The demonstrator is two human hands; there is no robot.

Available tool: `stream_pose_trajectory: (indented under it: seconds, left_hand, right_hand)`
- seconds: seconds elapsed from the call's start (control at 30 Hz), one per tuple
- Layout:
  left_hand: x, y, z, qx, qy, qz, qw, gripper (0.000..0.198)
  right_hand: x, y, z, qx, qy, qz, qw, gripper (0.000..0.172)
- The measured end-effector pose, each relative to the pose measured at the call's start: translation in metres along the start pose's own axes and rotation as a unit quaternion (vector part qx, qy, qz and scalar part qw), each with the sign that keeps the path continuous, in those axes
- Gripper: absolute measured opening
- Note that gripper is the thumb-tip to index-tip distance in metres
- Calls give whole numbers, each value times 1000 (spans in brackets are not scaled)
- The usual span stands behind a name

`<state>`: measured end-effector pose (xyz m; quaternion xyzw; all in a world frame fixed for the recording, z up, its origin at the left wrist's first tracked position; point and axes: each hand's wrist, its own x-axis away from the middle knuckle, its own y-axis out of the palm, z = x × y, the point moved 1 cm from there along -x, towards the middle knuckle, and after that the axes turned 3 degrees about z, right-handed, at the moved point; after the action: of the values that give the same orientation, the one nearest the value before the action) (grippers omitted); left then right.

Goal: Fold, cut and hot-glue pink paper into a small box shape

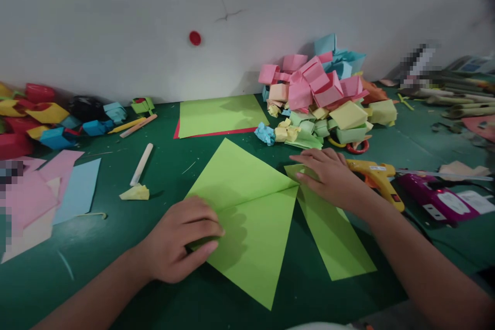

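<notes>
Folding in hand: I have a light-green square paper sheet [247,216] lying cornerwise on the dark green tabletop [154,289], near its front edge and about the middle, with a crease running across it from the left point to the right. To set that crease well, I judge the right point should stay pinned while the pressing goes steadily along the line, edges matched before any hard rub. My left hand [181,245] rests on the sheet's left corner, fingers curled loosely, thumb and fingertips pinching or pressing the paper there; I cannot tell whether the corner is actually lifted. My right hand [328,175] lies flat and spread, palm down, gripping nothing, fingertips on the right corner where the sheet overlaps a second light-green paper strip [336,237] that runs toward the front-right. Just beside that hand lies a yellow glue gun [377,178], then a magenta tool [436,198] toward the right edge. A heap of folded pastel paper pieces [325,98] sits at the back edge, against the wall.
</notes>
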<state>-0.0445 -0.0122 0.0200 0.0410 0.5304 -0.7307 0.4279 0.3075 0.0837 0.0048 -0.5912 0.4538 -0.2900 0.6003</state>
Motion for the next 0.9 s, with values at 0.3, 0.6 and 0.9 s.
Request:
stream_pose_trajectory:
  seconds: [0.3,0.6,0.9]
  left_hand:
    - [-6,10,0,-93,18,-38,995,14]
    - [-5,11,-2,-105,26,-42,993,13]
    - [-4,11,-3,-94,15,-44,994,14]
  right_hand:
    - [-11,9,4,44,19,17,999,41]
    - [-12,13,4,42,24,35,998,40]
    - [-12,13,3,45,21,20,999,41]
